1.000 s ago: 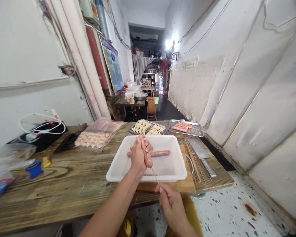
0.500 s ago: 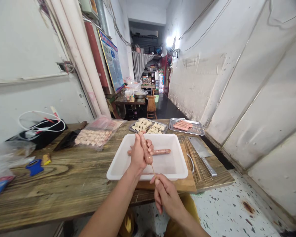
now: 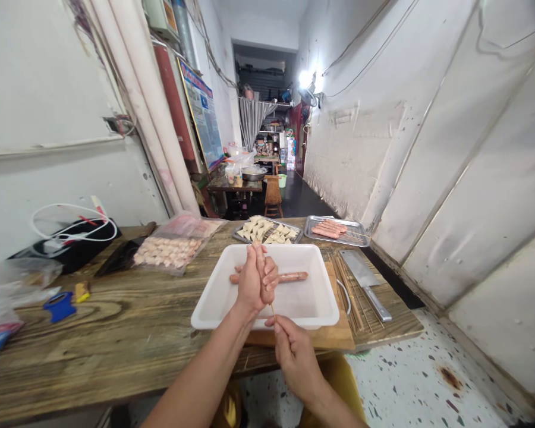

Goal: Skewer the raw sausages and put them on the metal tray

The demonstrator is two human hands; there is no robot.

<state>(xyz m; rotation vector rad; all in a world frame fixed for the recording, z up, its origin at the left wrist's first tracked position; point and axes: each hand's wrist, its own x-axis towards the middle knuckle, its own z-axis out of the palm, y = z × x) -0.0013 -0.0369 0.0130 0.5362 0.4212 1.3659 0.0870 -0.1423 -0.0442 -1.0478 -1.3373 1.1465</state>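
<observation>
Pink sausage [image 3: 262, 268] stands nearly upright at the middle of the frame, held in the left hand [image 3: 253, 284]. The fingers close around it, so only its top end and a strip of its side show. A thin bamboo skewer [image 3: 272, 310] comes out below the left hand and reaches the right hand [image 3: 295, 356], which pinches it narrowly between thumb and fingertips, just over the near rim of a white plastic tray [image 3: 325, 297].

A second sausage [image 3: 293, 276] lies flat in that tray, passing behind the left hand and showing on both sides of it. The tray sits on a wooden cutting board [image 3: 303, 339] at the near edge of a rough plank table [image 3: 116, 309].

Further up the table, a steel tray [image 3: 360, 233] holds skewered sausages [image 3: 326, 230]. Left of it, another metal tray [image 3: 239, 239] carries pale triangular pieces [image 3: 263, 232], and a plastic bag of pale chunks [image 3: 169, 252] lies further left. At the right, a cleaver [image 3: 361, 268] rests beside a spread of bamboo skewers [image 3: 351, 297]. A black bag [image 3: 66, 244] with a white cable [image 3: 71, 224] and a small blue object [image 3: 60, 307] occupy the left side. Speckled terrazzo floor [image 3: 405, 368] fills the lower right.
</observation>
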